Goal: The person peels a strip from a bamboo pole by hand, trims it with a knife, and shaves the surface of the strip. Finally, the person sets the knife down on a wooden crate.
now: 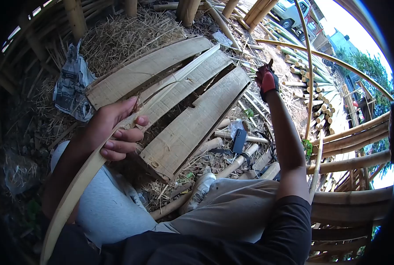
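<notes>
My bare left hand (117, 128) is closed around a long pale bamboo strip (80, 183). The strip runs from the lower left edge, through my fingers, and out over the wooden planks. Its far part splits into thinner pieces, with a few loose fibres near my thumb. Beneath it lie rough planks (197, 123) side by side, with dark gaps between them. My right hand (266, 81), in a red and black glove, is stretched out beyond the planks' right end. Its fingers look partly spread, one pointing up, and I see nothing held in them.
Straw and shavings (126, 37) cover the ground behind the planks. A crumpled printed sack (73, 84) lies left. A phone (239, 140) rests among bamboo poles on the right. Stacked bamboo poles (325, 104) and a vehicle (289, 15) stand farther off; a bamboo railing (351, 163) runs along the right.
</notes>
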Demonstrator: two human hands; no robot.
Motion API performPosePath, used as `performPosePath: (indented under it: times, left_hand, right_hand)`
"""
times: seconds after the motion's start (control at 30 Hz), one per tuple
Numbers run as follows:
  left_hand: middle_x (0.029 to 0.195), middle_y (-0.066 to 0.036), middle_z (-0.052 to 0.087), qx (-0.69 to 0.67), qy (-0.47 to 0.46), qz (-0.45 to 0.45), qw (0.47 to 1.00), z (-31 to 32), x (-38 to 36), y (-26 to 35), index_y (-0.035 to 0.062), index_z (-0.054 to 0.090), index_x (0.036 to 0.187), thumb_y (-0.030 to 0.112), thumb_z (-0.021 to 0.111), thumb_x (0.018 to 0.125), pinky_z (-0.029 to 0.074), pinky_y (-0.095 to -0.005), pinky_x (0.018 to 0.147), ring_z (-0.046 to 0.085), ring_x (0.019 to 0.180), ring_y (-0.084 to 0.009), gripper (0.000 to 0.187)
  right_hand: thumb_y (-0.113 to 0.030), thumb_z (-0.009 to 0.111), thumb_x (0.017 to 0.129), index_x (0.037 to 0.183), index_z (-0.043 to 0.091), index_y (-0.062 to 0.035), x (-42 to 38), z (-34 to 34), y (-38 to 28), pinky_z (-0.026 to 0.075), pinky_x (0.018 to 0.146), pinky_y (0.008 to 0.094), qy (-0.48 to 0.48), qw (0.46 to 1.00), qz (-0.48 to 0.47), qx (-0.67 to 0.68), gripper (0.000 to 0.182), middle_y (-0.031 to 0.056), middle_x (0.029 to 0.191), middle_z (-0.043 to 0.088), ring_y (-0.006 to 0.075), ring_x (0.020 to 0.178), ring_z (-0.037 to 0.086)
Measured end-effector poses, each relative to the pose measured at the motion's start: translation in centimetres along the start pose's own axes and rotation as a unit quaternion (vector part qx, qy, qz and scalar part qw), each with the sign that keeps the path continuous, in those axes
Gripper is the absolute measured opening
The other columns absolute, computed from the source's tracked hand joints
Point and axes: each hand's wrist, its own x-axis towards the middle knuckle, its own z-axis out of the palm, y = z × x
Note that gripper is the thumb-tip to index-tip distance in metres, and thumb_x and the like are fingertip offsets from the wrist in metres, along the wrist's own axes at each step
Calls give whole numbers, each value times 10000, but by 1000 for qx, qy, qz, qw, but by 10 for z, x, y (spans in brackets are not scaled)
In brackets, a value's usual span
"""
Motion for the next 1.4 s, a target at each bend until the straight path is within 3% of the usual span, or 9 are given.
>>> performPosePath:
  times: [0.1, 0.3, 0.5, 0.67, 0.77, 0.8, 0.97, 1.1, 1.4]
  left_hand:
    - [543, 79, 272, -1, 5, 8, 1000, -4, -1, 2, 153, 407, 888, 527, 333, 996, 179, -173, 286, 212, 340, -30, 396]
    - [526, 67, 277, -33, -14, 16, 999, -10, 4, 7, 144, 415, 915, 543, 309, 998, 205, -189, 272, 241, 324, -45, 421]
    - [521, 62, 279, -48, -19, 21, 998, -15, 5, 8, 139, 415, 927, 550, 293, 1000, 219, -194, 269, 260, 322, -50, 435]
    - [522, 64, 277, -24, -15, 20, 999, -18, 2, 5, 141, 416, 920, 550, 295, 1000, 220, -191, 272, 258, 325, -47, 434]
    - [530, 72, 280, -5, 5, -1, 1000, -11, 0, 1, 151, 416, 915, 539, 298, 1003, 211, -187, 284, 250, 335, -41, 415]
    - [547, 74, 279, -11, 0, -12, 1000, -8, 0, -3, 162, 408, 896, 503, 333, 1005, 199, -183, 297, 229, 355, -35, 366]
    - [540, 70, 294, -8, -39, -82, 996, 2, 15, -21, 163, 412, 907, 503, 294, 1021, 209, -196, 304, 250, 354, -47, 378]
    - [543, 66, 298, -43, -74, -99, 991, -4, 25, -25, 164, 411, 903, 512, 289, 1021, 206, -200, 307, 256, 360, -50, 387]
    - [566, 58, 287, -8, -59, -93, 994, 24, 19, -30, 155, 400, 905, 492, 323, 1019, 207, -204, 316, 232, 376, -52, 364]
  right_hand:
    - [-455, 423, 1012, 1217, 520, -57, -50, 47, -27, 433, 1006, 420, -85, 992, 41, -85, 458, 160, 1331, 535, 288, 1217, 537]
    - [-402, 377, 1036, 1147, 550, -45, -124, 145, -24, 403, 1022, 408, -455, 881, 128, -39, 412, 165, 1353, 531, 289, 1238, 534]
    - [-310, 450, 1025, 1023, 554, -18, -134, 195, -6, 406, 1054, 445, -536, 824, 178, 54, 310, 207, 1397, 475, 327, 1291, 489]
    - [-327, 538, 985, 960, 626, -35, -30, 114, 6, 486, 912, 351, -207, 971, 87, -81, 306, 128, 1105, 642, 226, 1025, 624]
    - [-344, 591, 879, 1035, 679, -7, 24, 27, -1, 495, 764, 384, 234, 809, 43, -537, 382, 157, 969, 699, 270, 878, 672]
    - [-376, 590, 903, 890, 692, -47, 44, -4, 23, 406, 579, 355, 306, 866, -35, -395, 345, 59, 768, 636, 180, 628, 526]
    - [-421, 616, 925, 1057, 686, -131, -35, 38, -4, 366, 465, 261, 46, 947, 71, -309, 326, -7, 774, 625, 78, 502, 443]
    - [-422, 625, 907, 827, 674, -68, -54, 63, -19, 286, 468, 270, -25, 942, 107, -318, 366, -25, 607, 474, 83, 491, 377]
    - [-561, 630, 860, 717, 663, -59, -31, 81, -1, 387, 603, 323, -6, 892, 51, -449, 523, 26, 684, 581, 139, 596, 471]
